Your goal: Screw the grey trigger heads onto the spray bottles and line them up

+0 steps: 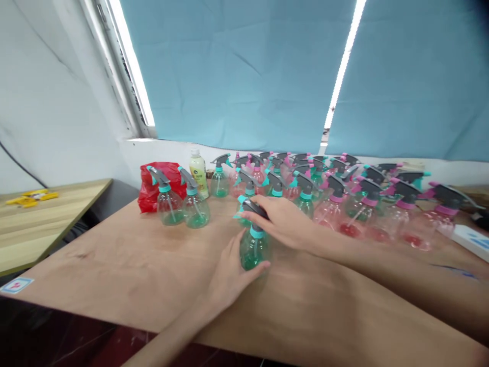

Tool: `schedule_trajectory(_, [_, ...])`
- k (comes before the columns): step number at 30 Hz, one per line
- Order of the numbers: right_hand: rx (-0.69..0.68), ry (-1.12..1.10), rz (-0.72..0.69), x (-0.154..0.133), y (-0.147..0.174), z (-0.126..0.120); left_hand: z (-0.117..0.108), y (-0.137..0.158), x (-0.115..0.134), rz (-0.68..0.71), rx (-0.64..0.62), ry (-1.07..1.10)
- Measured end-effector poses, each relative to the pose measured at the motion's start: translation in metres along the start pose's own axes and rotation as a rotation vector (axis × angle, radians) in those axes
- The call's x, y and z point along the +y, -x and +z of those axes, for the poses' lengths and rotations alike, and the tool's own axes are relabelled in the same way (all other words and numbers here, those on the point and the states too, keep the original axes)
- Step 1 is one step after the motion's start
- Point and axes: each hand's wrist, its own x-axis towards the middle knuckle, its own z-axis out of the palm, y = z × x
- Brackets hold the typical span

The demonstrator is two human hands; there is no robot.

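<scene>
A green spray bottle (255,251) with a turquoise collar and a dark grey spray head stands upright near the middle of the wooden table (153,275). My left hand (233,270) is wrapped round its lower body, thumb across the near side. On the spray head from the right, my right hand (278,219) has its fingers closed over the grey top. Just behind and left are two more green spray bottles (196,210) with turquoise collars. Other green bottles (304,204) stand close behind my right hand.
Pink spray bottles (367,211) mixed with green ones crowd the table's back and right side. A red plastic bag (147,191) and a pale yellow-green bottle (197,173) sit at the back left. Yellow items (32,198) lie on a separate wooden table (72,204) at left.
</scene>
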Motion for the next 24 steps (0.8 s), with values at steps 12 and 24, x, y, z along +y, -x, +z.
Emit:
schedule_trajectory(12, [0.096, -0.615, 0.031, 0.113, 0.094, 0.006, 0.077, -0.013, 0.046, 0.053, -0.177, 0.209])
schedule_trajectory(24, [0.473, -0.677, 0.181, 0.103, 0.110, -0.012, 0.131, -0.033, 0.078, 0.199, -0.258, 0.150])
